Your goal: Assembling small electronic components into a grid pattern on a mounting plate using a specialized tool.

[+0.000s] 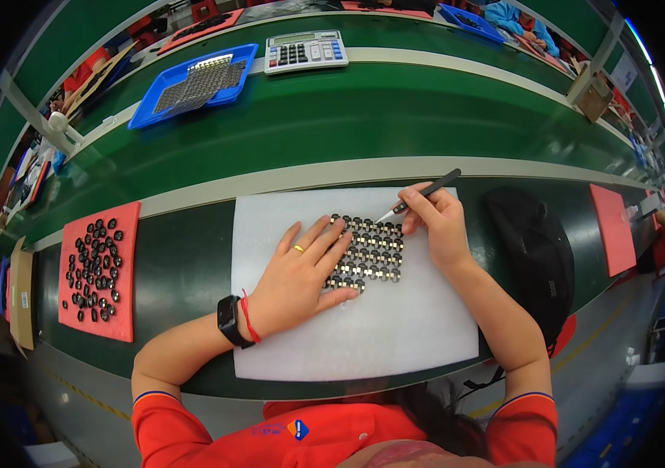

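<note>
Rows of small dark parts with shiny metal pieces (374, 255) lie on a white foam sheet (418, 327). My left hand (301, 269) rests flat over the left side of these rows, fingers spread, hiding some of the parts. Pinched in my right hand (435, 218) is a slim pen-like tool (443, 182) with a black handle and a pale pointed tip; its exact kind is unclear. That tip reaches the upper row, and my right fingers are by the rows' upper right corner.
To the left, a pink foam sheet (126, 304) bears many loose black round parts. A black bag (531, 257) lies at the right, before another pink sheet (611, 230). A blue tray (141, 113) of parts and a calculator (305, 51) stand across the bench. Other people work beyond.
</note>
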Motion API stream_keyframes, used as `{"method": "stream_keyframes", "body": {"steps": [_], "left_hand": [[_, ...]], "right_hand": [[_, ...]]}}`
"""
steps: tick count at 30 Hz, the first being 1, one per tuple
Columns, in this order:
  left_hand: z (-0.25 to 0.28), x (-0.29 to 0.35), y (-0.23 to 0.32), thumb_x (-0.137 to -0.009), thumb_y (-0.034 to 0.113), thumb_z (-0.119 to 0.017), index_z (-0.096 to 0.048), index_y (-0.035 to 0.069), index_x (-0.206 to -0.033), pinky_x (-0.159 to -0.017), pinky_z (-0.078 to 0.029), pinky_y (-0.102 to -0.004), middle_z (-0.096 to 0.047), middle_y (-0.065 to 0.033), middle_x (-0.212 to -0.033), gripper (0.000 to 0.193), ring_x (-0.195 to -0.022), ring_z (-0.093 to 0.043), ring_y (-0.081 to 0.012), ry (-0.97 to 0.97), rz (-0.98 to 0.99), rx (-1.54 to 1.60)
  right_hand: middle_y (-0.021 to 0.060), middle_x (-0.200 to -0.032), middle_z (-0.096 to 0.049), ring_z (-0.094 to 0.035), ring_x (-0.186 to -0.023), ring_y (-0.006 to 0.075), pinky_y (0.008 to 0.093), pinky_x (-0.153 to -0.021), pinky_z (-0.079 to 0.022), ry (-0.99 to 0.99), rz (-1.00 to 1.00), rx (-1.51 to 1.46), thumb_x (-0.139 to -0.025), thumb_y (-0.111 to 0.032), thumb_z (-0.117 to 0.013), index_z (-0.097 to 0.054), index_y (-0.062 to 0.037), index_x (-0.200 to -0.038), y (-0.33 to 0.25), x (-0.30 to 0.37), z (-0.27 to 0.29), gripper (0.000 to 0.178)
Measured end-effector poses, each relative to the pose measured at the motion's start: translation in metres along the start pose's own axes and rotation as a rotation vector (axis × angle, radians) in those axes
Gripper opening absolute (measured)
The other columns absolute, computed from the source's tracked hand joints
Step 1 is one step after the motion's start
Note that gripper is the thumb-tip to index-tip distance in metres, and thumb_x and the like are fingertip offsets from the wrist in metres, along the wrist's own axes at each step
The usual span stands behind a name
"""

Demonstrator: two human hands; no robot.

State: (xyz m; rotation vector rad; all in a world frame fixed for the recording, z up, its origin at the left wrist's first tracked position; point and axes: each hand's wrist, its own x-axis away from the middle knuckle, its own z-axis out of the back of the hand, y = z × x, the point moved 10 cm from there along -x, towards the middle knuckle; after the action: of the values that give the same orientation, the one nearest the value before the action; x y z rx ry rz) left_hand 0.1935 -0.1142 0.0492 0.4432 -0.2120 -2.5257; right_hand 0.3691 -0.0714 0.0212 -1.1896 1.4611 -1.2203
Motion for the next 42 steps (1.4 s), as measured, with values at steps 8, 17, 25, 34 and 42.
{"method": "stream_keyframes", "body": {"steps": [8,17,25,34,42], "left_hand": [[0.001,0.007,0.019,-0.076,0.041,-0.067,-0.047,0.006,-0.129,-0.105,-0.023,-0.0522,-0.044,-0.0145,-0.135,0.066,-0.128,-0.039,-0.0316,-0.06,-0.148,0.092],[-0.018,0.046,0.074,-0.086,0.028,-0.042,-0.041,-0.001,-0.131,-0.108,-0.024,-0.0478,-0.036,-0.0201,-0.14,0.053,-0.133,-0.032,-0.0329,-0.363,-0.652,0.378],[-0.018,0.049,0.075,-0.083,0.028,-0.042,-0.04,-0.001,-0.131,-0.109,-0.021,-0.0513,-0.033,-0.0263,-0.14,0.056,-0.133,-0.028,-0.0379,-0.422,-0.712,0.507],[-0.014,0.052,0.081,-0.086,0.029,-0.041,-0.042,-0.002,-0.129,-0.106,-0.023,-0.0571,-0.036,-0.0275,-0.136,0.052,-0.13,-0.032,-0.043,-0.371,-0.747,0.461],[-0.003,0.051,0.077,-0.091,0.032,-0.046,-0.05,-0.002,-0.122,-0.101,-0.037,-0.0495,-0.049,-0.0221,-0.127,0.047,-0.122,-0.045,-0.0393,-0.236,-0.717,0.458]], "right_hand": [[0.0098,-0.079,-0.063,-0.054,-0.057,0.0115,0.0227,-0.055,-0.044,0.003,-0.045,0.043,-0.09,-0.016,-0.055,-0.057,-0.0001,-0.09,0.002,0.003,0.004,0.016],[0.0212,-0.077,-0.06,-0.054,-0.053,0.0183,0.0273,-0.058,-0.046,-0.037,-0.009,-0.037,-0.092,-0.017,-0.035,-0.043,-0.0022,-0.078,-0.007,0.01,-0.001,0.022],[0.0189,-0.072,-0.061,-0.045,-0.04,0.0129,0.0228,-0.045,-0.038,-0.061,-0.069,0.0,-0.093,-0.017,-0.035,-0.047,-0.0002,-0.084,-0.001,0.006,-0.002,0.023],[0.0168,-0.073,-0.061,-0.048,-0.044,0.0127,0.0213,-0.046,-0.04,-0.043,-0.09,-0.014,-0.095,-0.018,-0.037,-0.05,-0.0016,-0.087,0.004,0.005,0.0,0.022],[0.0146,-0.072,-0.061,-0.048,-0.046,0.0124,0.0222,-0.047,-0.04,-0.033,-0.076,-0.03,-0.095,-0.021,-0.039,-0.05,-0.0027,-0.088,0.005,-0.001,-0.004,0.022]]}}
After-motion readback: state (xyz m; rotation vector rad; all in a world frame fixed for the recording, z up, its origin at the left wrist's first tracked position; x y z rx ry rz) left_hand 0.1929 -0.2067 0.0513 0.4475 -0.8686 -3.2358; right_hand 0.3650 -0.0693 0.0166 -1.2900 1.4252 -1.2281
